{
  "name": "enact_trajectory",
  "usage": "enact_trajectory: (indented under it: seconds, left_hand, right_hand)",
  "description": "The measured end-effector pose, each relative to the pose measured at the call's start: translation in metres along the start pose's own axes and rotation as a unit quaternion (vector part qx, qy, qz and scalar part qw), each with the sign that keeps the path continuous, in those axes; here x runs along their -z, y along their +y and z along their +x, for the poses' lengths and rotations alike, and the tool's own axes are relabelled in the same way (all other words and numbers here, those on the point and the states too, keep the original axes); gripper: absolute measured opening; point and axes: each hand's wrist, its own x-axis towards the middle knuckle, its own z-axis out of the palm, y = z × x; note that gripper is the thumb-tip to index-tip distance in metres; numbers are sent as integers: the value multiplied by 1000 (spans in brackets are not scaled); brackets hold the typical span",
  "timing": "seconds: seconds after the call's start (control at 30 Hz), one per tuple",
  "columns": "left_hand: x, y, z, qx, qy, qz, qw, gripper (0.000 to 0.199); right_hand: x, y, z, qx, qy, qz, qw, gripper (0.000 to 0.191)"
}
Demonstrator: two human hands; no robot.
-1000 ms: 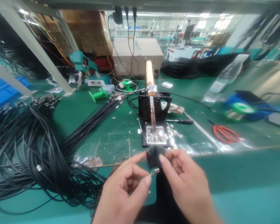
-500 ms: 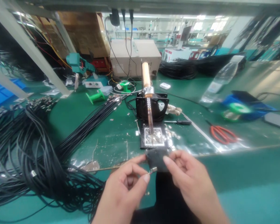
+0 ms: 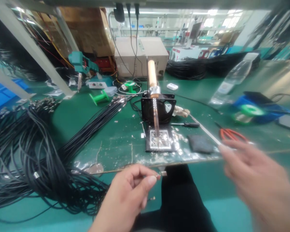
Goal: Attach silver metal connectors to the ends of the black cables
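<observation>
Where the bench edge meets your lap, your left hand [image 3: 129,196] pinches a small metal connector [image 3: 162,174] between thumb and forefinger. Your right hand [image 3: 253,175], blurred, fingers loosely spread, holds nothing. Just beyond it: dark pad [image 3: 201,143], red scissors [image 3: 231,134]. Centre: solder tray [image 3: 159,141] under the soldering iron [image 3: 154,96]. Left: black cables [image 3: 38,154]. Far: beige unit [image 3: 141,54].

The right hand [image 3: 253,180] is motion-blurred, its grip unreadable. The left hand [image 3: 127,196] pinches a small metal connector [image 3: 162,174], too tiny to identify.
</observation>
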Motion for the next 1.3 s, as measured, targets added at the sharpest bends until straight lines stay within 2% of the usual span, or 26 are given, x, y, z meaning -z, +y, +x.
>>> enact_trajectory:
  seconds: [0.07,0.13,0.17,0.23,0.3,0.4,0.53,0.77,1.1,1.2,1.3]
  left_hand:
    - [-1,1,-2,-4,-1,3,1000,39]
    - [-3,4,-3,-5,-4,1,1000,39]
    - [-3,5,-4,-5,-7,0,1000,40]
    - [-4,6,-4,-7,-7,-1,1000,40]
    - [-3,6,-5,-4,-6,-2,1000,40]
    - [-3,4,-6,-5,-3,-14,1000,37]
    - [-4,-1,-5,-42,15,-32,999,30]
    - [-4,-8,-5,-80,12,-29,996,27]
    - [-6,-11,-4,-54,12,-39,998,28]
    - [-7,-11,-4,-72,10,-22,997,25]
    - [-7,-13,-3,-118,11,0,993,19]
  right_hand:
    - [-7,5,-23,25,-91,45,995,37]
    - [-19,8,-43,59,-223,81,970,37]
    - [-26,8,-51,61,-270,96,956,36]
    - [-38,5,-61,56,-328,108,937,36]
    - [-46,2,-65,48,-356,118,926,36]
    - [-53,1,-65,37,-384,155,909,36]
    - [-58,3,-65,13,-398,187,898,35]
    - [-60,3,-65,-10,-400,184,898,33]
    - [-60,4,-65,-18,-400,177,899,32]
    - [-59,4,-65,-28,-405,181,896,32]
    - [-59,3,-65,-36,-408,186,893,32]
